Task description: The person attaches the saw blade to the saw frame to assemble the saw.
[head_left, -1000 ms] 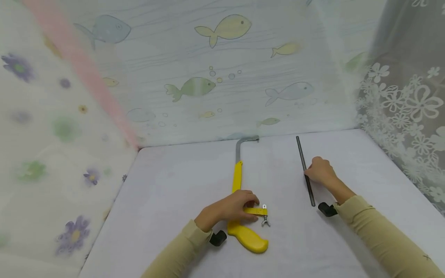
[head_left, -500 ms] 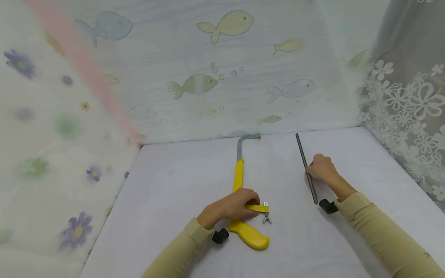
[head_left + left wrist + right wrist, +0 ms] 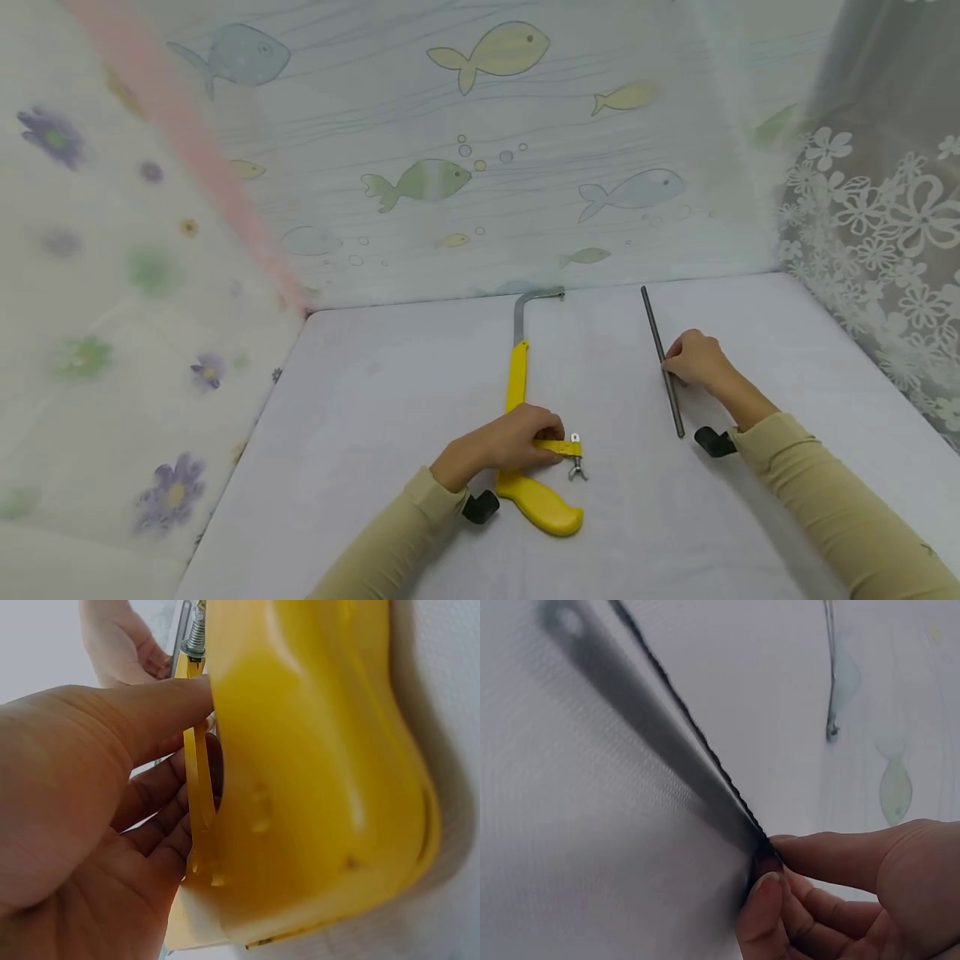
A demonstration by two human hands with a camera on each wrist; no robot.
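A hacksaw frame (image 3: 517, 379) with yellow grip and grey bent front arm lies on the white surface. My left hand (image 3: 517, 437) grips it near the handle, fingers curled around the yellow bar beside the wing nut (image 3: 577, 470). In the left wrist view the yellow handle (image 3: 315, 787) fills the right side, with the thumb against it. To the right, my right hand (image 3: 697, 360) pinches a dark hacksaw blade (image 3: 653, 325) near its middle, between thumb and fingers. The right wrist view shows the toothed edge and an end hole of the blade (image 3: 652, 724).
A white cloth-covered surface (image 3: 390, 375) lies beneath everything. Behind it hangs a fish-print curtain (image 3: 510, 192), with a flower-print sheet (image 3: 112, 333) at left and lace (image 3: 885, 217) at right. Black wrist cameras (image 3: 481, 506) sit at both cuffs.
The view shifts slightly, so the scene sits a little higher and further right. Both hands keep their grips on the hacksaw frame and the blade, with the left fingers slightly repositioned around the bar.
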